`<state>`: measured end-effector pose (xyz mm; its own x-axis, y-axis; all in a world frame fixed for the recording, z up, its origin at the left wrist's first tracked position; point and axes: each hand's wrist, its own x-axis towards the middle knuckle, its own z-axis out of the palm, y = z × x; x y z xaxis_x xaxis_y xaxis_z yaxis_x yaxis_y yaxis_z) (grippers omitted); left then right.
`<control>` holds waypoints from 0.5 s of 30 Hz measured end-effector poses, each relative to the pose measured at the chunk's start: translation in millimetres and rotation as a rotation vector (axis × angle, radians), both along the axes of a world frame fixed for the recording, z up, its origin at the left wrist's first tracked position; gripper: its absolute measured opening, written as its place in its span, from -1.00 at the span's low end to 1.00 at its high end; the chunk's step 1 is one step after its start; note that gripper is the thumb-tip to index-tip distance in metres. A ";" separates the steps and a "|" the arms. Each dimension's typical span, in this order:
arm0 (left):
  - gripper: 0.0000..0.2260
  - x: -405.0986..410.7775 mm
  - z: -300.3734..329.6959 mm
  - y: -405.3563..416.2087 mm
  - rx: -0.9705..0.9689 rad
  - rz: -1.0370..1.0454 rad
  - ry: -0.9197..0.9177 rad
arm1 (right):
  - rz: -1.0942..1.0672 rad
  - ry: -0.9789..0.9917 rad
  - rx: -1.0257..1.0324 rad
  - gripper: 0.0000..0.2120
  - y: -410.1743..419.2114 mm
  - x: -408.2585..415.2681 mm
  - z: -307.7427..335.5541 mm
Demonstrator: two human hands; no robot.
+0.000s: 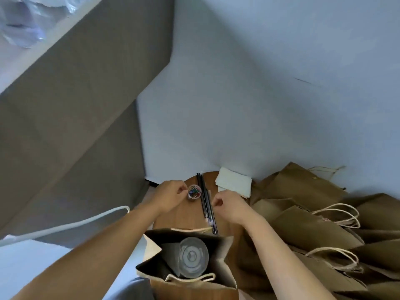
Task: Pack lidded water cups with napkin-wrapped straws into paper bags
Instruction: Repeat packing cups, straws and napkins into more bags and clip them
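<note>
An open brown paper bag (pixel 225 269) stands at the near edge of a round wooden table (pixel 184 215). Inside it sits a clear lidded cup (pixel 191 256). Black straws (pixel 205 202) lie in a row on the table beyond the bag. A stack of white napkins (pixel 234 182) sits at the table's far edge. My left hand (pixel 171 194) is at a small cup of coloured paper clips (pixel 194 191), fingertips curled at its rim. My right hand (pixel 229 205) hovers right of the straws with fingers curled; whether it holds anything is hidden.
A heap of flat brown paper bags with rope handles (pixel 320 224) fills the right side. A white cable (pixel 69 226) runs along the left. A grey sofa side (pixel 71 126) and a pale wall (pixel 259 94) stand behind the table.
</note>
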<state>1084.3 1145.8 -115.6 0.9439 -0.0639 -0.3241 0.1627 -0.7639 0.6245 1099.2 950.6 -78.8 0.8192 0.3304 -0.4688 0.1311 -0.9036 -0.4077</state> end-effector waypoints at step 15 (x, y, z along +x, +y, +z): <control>-0.80 82.8 -109.8 0.0 -0.003 -0.109 0.342 | -0.019 -0.108 -0.093 -0.78 46.6 99.9 -171.7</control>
<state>1167.1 1145.9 -225.4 0.7687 -0.1594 -0.6194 0.2804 -0.7864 0.5503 1199.1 997.1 -250.5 0.8723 0.2735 -0.4054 0.1519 -0.9395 -0.3069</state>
